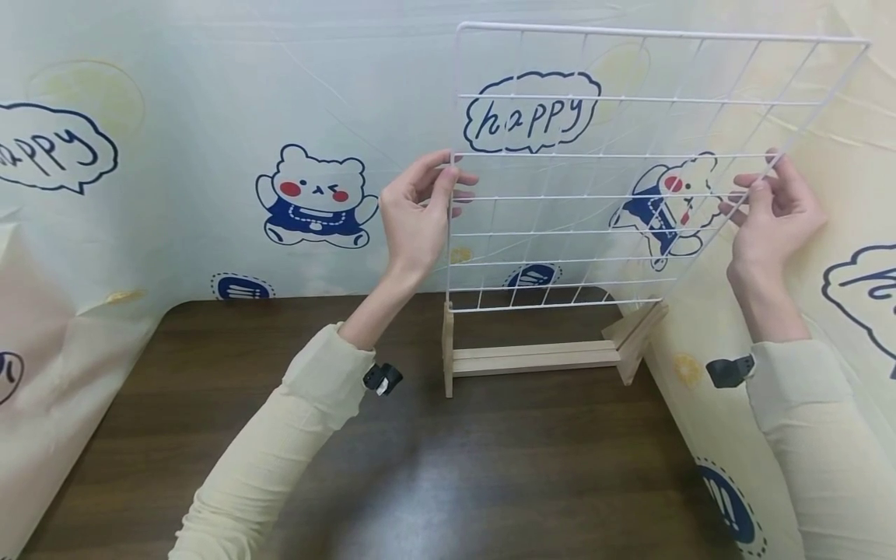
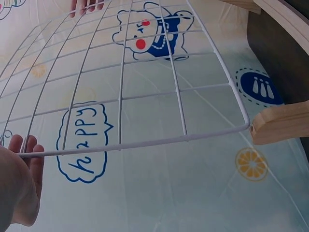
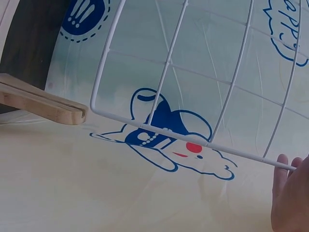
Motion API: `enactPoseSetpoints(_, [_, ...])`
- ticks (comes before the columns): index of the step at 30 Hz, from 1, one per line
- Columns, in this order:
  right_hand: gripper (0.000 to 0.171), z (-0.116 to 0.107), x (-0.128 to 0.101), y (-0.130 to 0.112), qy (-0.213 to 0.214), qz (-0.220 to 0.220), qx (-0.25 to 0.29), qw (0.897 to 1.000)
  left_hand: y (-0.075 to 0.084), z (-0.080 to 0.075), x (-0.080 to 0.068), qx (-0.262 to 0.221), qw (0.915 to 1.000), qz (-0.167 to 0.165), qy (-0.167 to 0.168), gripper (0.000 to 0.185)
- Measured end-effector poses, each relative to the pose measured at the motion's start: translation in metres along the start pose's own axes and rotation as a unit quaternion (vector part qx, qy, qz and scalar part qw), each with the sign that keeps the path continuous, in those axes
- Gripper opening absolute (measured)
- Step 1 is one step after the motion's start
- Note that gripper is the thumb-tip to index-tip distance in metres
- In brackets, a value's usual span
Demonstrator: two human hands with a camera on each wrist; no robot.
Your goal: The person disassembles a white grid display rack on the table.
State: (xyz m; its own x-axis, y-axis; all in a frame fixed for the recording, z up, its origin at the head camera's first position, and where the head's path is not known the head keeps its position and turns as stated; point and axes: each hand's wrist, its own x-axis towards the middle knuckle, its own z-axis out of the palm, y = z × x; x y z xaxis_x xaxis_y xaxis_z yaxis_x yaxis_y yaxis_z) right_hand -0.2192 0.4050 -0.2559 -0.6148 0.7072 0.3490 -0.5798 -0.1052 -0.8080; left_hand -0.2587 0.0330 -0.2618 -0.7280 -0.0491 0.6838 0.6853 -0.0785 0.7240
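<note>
A white wire grid panel (image 1: 665,33) stands upright between both hands. My left hand (image 1: 416,214) pinches its left side wire at about mid-height, thumb in front. On the opposite side wire, my right hand (image 1: 777,222) holds on with thumb and fingers. Below the panel is a wooden stand (image 1: 535,358) with a crossbar joining two side pieces. In the left wrist view, the panel's lower corner is right at the tip of one wooden side piece (image 2: 280,123). The right wrist view shows a groove along the other side piece (image 3: 43,101), with a panel corner close beside its end.
The stand sits toward the back right of a dark wooden table (image 1: 420,467). Behind and beside the table hangs a pale sheet (image 1: 196,194) printed with bears and lettering. Its right side runs close to the right arm. A black wrist camera (image 1: 383,379) sits at the left cuff.
</note>
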Motion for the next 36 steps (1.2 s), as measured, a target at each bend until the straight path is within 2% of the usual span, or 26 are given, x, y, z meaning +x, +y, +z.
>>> enactPoseSetpoints(8, [0.032, -0.001, -0.005, 0.000, -0.008, 0.003, 0.003, 1.000, 0.000, -0.005, -0.002, 0.001, 1.0000, 0.002, -0.004, 0.022])
enactPoseSetpoints(17, [0.026, -0.001, -0.011, 0.008, -0.017, 0.011, 0.013, 1.000, -0.006, -0.013, -0.007, 0.001, 0.9991, -0.042, 0.002, 0.024])
enactPoseSetpoints(24, [0.020, 0.000, -0.019, 0.017, -0.040, 0.025, -0.006, 0.999, -0.012, -0.026, -0.013, -0.035, 0.9954, -0.086, 0.023, 0.025])
enactPoseSetpoints(28, [0.020, 0.001, -0.021, 0.019, -0.041, 0.042, -0.004, 0.998, -0.014, -0.030, -0.018, -0.041, 0.9940, -0.099, 0.024, 0.027])
enactPoseSetpoints(32, [0.021, 0.001, -0.023, 0.022, -0.045, 0.062, -0.012, 0.997, -0.018, -0.032, -0.022, -0.016, 0.9954, -0.091, 0.027, 0.030])
enactPoseSetpoints(36, [0.022, 0.001, -0.027, 0.026, -0.048, 0.072, -0.022, 0.996, -0.022, -0.035, -0.025, 0.042, 0.9969, -0.064, 0.021, 0.031])
